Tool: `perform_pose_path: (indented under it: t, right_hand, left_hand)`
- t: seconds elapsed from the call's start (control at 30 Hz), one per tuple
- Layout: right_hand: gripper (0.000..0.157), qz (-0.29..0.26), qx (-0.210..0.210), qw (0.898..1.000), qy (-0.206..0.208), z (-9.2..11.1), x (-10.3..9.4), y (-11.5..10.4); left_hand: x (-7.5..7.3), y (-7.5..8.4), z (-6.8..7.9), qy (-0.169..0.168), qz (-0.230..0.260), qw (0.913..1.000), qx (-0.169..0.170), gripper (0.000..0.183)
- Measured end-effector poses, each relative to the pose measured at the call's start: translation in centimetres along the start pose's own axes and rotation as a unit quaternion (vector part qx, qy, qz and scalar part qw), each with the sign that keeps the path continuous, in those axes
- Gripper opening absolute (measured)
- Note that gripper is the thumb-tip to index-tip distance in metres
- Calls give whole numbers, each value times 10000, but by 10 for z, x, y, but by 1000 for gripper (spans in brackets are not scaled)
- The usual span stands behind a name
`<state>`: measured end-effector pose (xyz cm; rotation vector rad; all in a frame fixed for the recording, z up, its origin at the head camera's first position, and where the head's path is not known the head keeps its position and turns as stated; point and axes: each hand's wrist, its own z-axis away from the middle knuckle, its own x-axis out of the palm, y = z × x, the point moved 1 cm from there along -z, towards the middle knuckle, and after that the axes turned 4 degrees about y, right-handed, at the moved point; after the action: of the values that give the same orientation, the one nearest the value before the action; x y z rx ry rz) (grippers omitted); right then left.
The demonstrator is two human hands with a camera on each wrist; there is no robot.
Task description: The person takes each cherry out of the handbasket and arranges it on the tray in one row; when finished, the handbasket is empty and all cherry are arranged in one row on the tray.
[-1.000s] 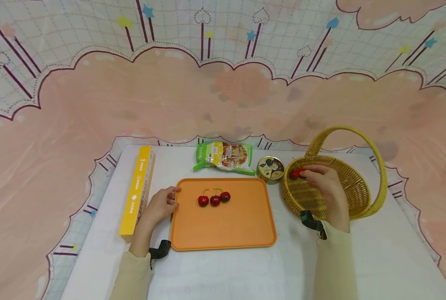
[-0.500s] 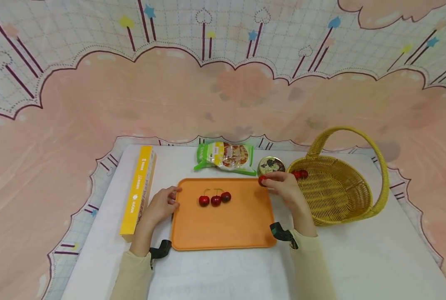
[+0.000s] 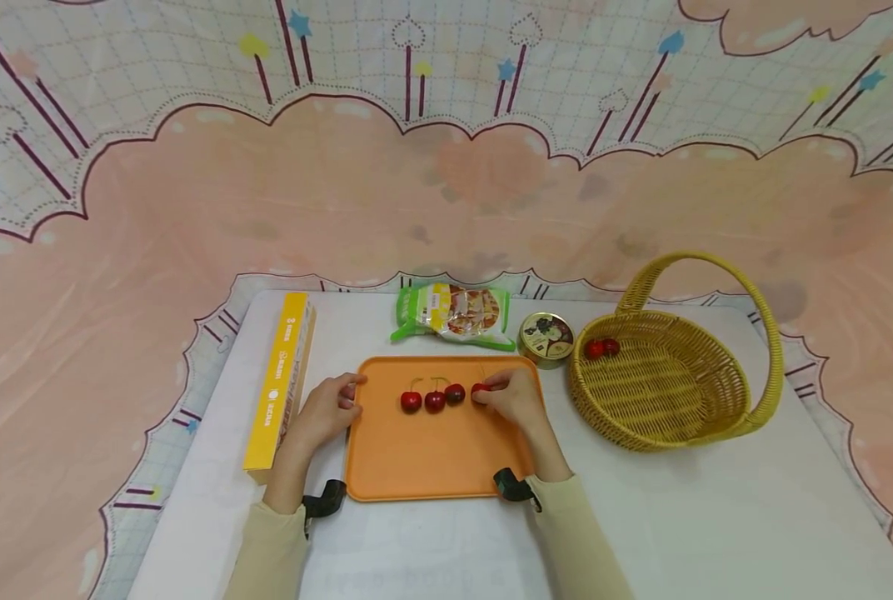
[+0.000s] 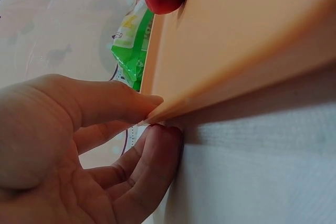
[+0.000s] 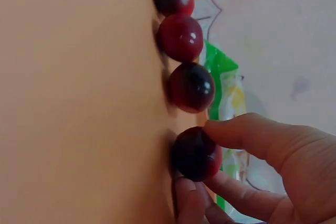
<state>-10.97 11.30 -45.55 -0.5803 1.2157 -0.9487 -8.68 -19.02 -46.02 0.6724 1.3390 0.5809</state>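
Observation:
My right hand [image 3: 517,400] pinches a dark red cherry [image 5: 197,154] between thumb and fingers, low over the right part of the orange tray [image 3: 439,462]. In the right wrist view this cherry sits just apart from a row of three others, the nearest being a dark cherry [image 5: 191,87]. Stems rise from some of them in the head view. At the tray's left edge, my left hand [image 3: 328,412] grips the rim, the thumb and fingers meeting at the tray's edge [image 4: 184,100] in the left wrist view.
Right of the tray stands a yellow wicker basket [image 3: 585,408] with a tall handle, two cherries [image 3: 601,348] inside at its left. Behind the tray lie a green food packet [image 3: 454,312] and a round tin [image 3: 546,336]. A long yellow box [image 3: 276,387] lies at the left.
My right hand has carried the cherry left from the basket to the tray, beside the three cherries there. The left hand has stayed at the tray's edge.

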Motion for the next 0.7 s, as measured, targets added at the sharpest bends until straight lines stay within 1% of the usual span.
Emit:
perform_pose_path:
  t: [0.07,0.13,0.27,0.37,0.6,0.7]
  right_hand:
    - [23,119,40,9999,22,2,1,-1]
    - [23,156,68,9998,-67,4,1,-3]
    - [21,28,72,9999,-150,6,0,-3]
    - [21,11,35,10000,-27,5,-1,-2]
    - [33,541,-160,9979,311,4,7,-7]
    - [37,661,-90,9971,371,4,12,-10]
  left_hand:
    - [0,0,0,-4,-2,10000,-4,46]
    - [0,1,0,-7,1,10000,-11,46]
    - [1,1,-1,-16,-11,10000,18,47]
    - [1,1,-1,-10,-12,10000,24,47]
    - [0,0,-1,5,2,10000,-12,46]
    - [0,1,0,-7,4,10000,-71,46]
